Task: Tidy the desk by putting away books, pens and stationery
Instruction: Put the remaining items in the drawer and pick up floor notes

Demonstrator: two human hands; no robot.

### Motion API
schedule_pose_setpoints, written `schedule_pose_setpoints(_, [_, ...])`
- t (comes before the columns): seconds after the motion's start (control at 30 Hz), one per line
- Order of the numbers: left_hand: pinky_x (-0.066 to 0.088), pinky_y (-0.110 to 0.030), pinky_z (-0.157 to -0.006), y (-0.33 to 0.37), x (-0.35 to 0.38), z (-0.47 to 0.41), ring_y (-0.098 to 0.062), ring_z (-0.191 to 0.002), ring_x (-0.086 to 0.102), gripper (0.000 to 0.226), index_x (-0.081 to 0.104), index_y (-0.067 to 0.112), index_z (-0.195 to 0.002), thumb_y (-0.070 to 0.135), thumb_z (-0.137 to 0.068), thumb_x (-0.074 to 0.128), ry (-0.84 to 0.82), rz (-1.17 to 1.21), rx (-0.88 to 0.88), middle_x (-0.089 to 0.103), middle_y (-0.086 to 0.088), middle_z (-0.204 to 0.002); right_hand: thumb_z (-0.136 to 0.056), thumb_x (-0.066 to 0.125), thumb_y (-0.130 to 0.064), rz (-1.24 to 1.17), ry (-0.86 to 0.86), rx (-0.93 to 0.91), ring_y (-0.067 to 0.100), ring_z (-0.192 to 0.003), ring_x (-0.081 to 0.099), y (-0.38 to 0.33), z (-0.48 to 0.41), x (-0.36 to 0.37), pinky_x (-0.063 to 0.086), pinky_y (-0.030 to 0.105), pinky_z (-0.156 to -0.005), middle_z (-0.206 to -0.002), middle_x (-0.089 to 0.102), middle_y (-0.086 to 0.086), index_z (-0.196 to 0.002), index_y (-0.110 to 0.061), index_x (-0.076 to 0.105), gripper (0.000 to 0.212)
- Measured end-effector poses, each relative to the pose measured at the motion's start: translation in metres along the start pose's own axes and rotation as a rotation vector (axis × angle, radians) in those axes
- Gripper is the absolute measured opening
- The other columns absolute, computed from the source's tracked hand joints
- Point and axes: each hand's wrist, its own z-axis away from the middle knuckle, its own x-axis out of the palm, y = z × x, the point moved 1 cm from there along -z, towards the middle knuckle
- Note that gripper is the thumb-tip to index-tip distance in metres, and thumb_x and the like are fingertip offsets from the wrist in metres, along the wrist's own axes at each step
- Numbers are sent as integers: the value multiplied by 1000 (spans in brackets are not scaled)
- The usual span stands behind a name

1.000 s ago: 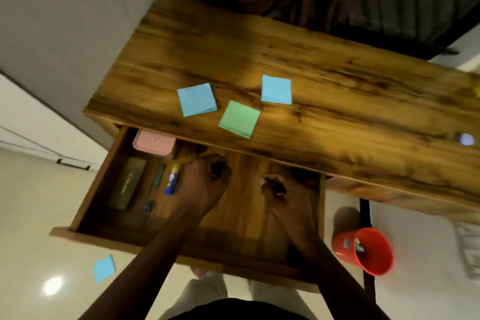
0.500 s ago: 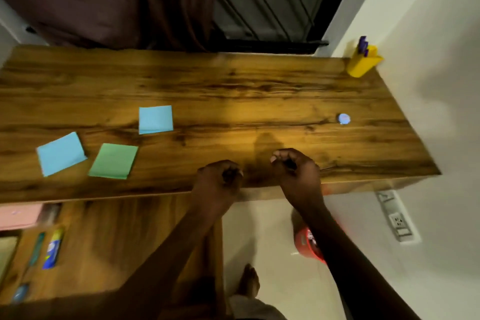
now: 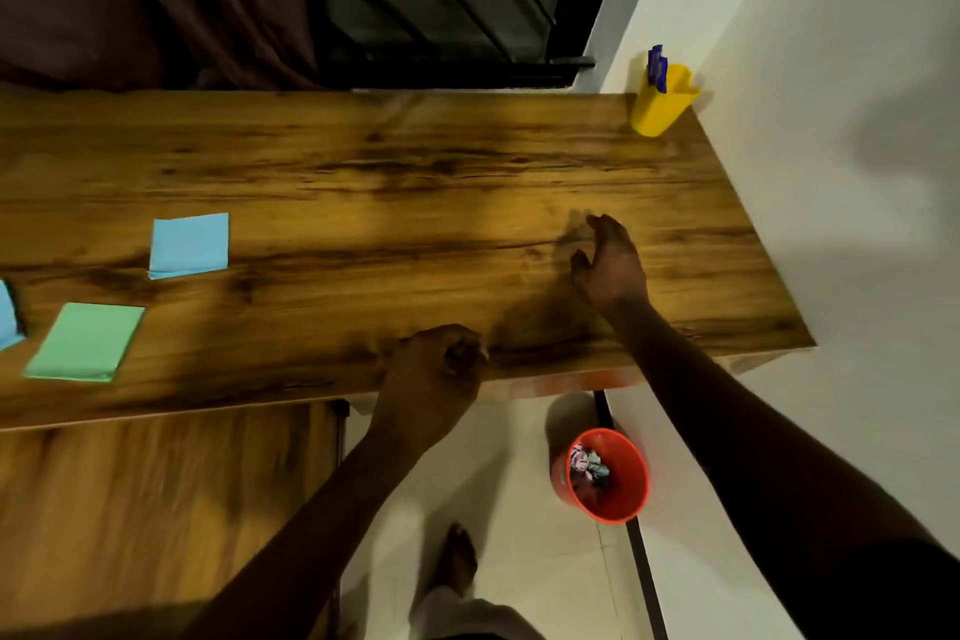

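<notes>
My right hand (image 3: 610,265) rests on the right part of the wooden desk (image 3: 415,172), fingers bent down to the surface and thumb spread apart; whatever lies under it is hidden. My left hand (image 3: 431,379) is a curled fist at the desk's front edge, with nothing visible in it. A blue sticky-note pad (image 3: 189,244) and a green pad (image 3: 85,342) lie on the left part of the desk. A second blue pad (image 3: 8,314) is cut off at the left edge. A yellow pen holder (image 3: 660,101) with blue pens (image 3: 657,68) stands at the far right corner.
An open wooden drawer (image 3: 156,509) juts out below the desk at the lower left. A red bin (image 3: 605,476) with crumpled wrappers stands on the floor under the desk's right end. A white wall runs along the right. My foot (image 3: 460,556) is on the floor.
The view swung right, from the drawer to the desk's right end. My right hand reached forward over the spot where a small pale round thing lay. The left fist stayed at the front edge.
</notes>
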Motion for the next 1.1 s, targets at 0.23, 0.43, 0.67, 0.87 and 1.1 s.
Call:
schedule_pose_setpoints(0.23, [45, -7, -74, -2, 3, -5, 8, -84, 65, 12, 73, 35, -89, 24, -93, 70, 21, -45, -28, 69, 26, -83, -97, 56, -21, 193, -168, 45, 38, -149, 28, 41, -47, -1, 42, 51, -113, -168, 20, 8, -160, -24, 29, 68])
schedule_pose_setpoints(0.43, [42, -3, -63, -8, -6, -4, 9, -78, 65, 10, 76, 29, -92, 23, -94, 69, 53, -50, -72, 70, 23, -81, -97, 54, -23, 162, -121, -147, 41, -115, 56, 37, -31, 10, 56, 50, -93, -139, 47, 17, -143, -20, 52, 46])
schedule_pose_setpoints(0.67, [44, -5, -69, -28, -34, 7, 10, -85, 65, 20, 70, 35, -84, 17, -92, 71, 89, -42, -50, 69, 24, -81, -87, 64, -35, -226, -113, -263, 25, -112, 65, -45, 45, 36, 55, 44, -96, -123, 67, 5, -130, -19, 63, 46])
schedule_pose_setpoints(0.87, [58, -25, -67, -54, -80, 32, -5, -75, 71, 12, 74, 19, -85, 8, -89, 71, 220, 27, -72, 74, 10, -79, -91, 69, -44, -217, -140, -401, 10, -109, 65, -118, 117, 62, 54, 23, -89, -129, 65, -7, -134, -27, 60, 47])
schedule_pose_setpoints(1.1, [56, -30, -70, -113, -153, 89, -4, -76, 70, 11, 76, 21, -95, 25, -88, 70, 341, 52, -234, 74, 12, -83, -92, 64, -49, -270, -309, -537, 14, -124, 62, -209, 180, 117, 53, 30, -103, -137, 64, -2, -140, -21, 57, 56])
